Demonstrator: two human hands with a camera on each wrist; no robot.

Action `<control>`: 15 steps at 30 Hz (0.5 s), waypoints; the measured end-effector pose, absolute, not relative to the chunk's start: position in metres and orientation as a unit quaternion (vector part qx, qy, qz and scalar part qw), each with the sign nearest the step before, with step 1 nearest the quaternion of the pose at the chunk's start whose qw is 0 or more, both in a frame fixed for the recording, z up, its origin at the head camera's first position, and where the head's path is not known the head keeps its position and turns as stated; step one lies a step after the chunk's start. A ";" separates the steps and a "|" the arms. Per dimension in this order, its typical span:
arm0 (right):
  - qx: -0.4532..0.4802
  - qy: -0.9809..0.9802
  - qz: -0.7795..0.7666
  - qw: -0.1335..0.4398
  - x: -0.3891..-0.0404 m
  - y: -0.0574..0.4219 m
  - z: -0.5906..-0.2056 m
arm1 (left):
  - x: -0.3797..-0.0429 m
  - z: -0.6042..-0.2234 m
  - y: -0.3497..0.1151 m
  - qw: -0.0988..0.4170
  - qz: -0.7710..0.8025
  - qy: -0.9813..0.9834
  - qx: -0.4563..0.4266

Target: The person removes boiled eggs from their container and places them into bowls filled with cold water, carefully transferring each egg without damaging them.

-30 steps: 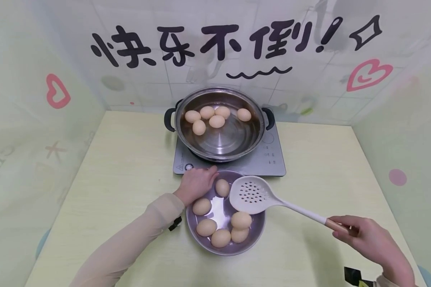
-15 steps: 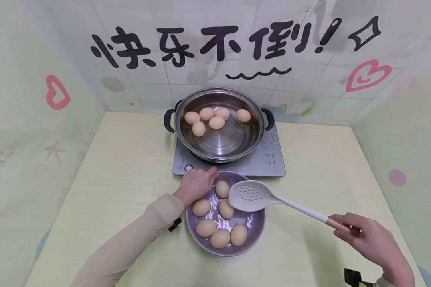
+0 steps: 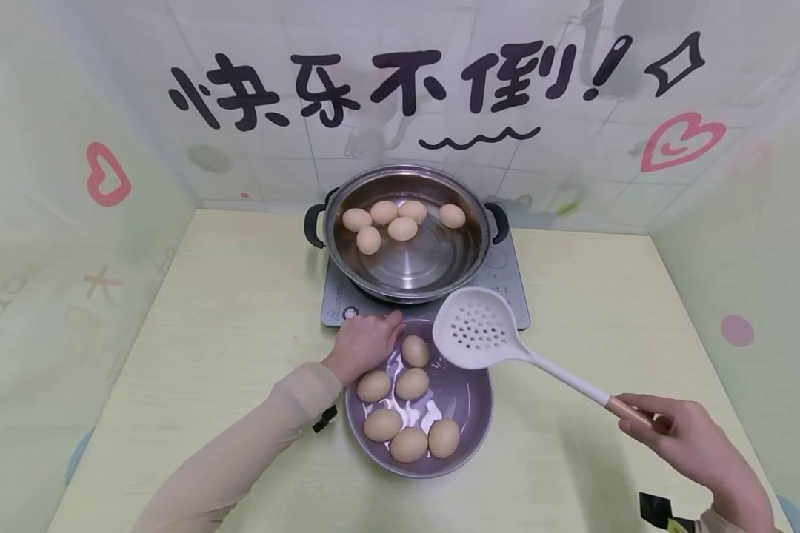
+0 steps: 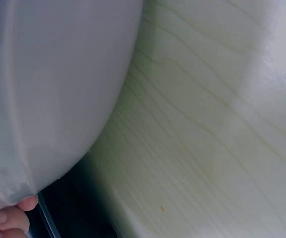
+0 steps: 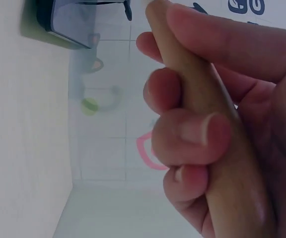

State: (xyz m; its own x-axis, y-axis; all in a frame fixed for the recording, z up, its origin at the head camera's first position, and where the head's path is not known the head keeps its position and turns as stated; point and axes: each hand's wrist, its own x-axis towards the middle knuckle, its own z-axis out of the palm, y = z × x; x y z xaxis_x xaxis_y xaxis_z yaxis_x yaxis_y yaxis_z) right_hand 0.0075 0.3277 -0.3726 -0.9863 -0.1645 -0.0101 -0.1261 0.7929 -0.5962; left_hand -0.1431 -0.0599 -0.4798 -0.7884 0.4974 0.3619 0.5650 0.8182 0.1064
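Note:
My right hand (image 3: 696, 448) grips the wooden handle (image 5: 202, 104) of a white slotted skimmer (image 3: 478, 333), fingers wrapped round it in the right wrist view. The skimmer's holed head is held, with no egg on it, over the far right rim of a purple-grey bowl (image 3: 470, 414) and the cooker's front edge. Several brown eggs (image 3: 409, 444) lie in the bowl. My left hand (image 3: 365, 342) holds the bowl's far left rim; in the left wrist view its fingertips (image 4: 14, 218) curl against the bowl's outer wall (image 4: 78, 74).
Behind the bowl, a steel pot (image 3: 433, 259) with black side handles stands on a flat grey induction cooker (image 3: 507, 296). Several eggs (image 3: 369, 240) sit in water in the pot. The pale wood-grain table (image 3: 240, 296) is bordered by printed walls (image 3: 740, 259) at the back and sides.
An egg has rolled from the bowl's right part to its middle. The skimmer's head has swung up and away from me, toward the cooker. My left hand has stayed on the rim.

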 end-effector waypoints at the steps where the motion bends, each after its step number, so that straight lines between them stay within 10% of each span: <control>1: -0.082 0.943 -0.320 0.032 0.005 0.327 -0.372 | -0.143 -0.480 -0.060 0.160 -0.106 -0.940 -0.283; 15: -0.031 0.959 -0.278 -0.037 -0.036 0.294 -0.347 | -0.144 -0.485 -0.060 0.202 -0.128 -0.926 -0.291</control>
State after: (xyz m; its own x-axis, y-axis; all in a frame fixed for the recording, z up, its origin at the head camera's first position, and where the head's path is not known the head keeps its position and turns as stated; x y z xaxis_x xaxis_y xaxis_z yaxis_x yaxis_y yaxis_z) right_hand -0.0355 0.2943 -0.3472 -0.9953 -0.0381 0.0888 -0.0796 0.8440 -0.5303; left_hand -0.1438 -0.0602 -0.4849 -0.7483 0.4880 0.4493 0.5917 0.7972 0.1196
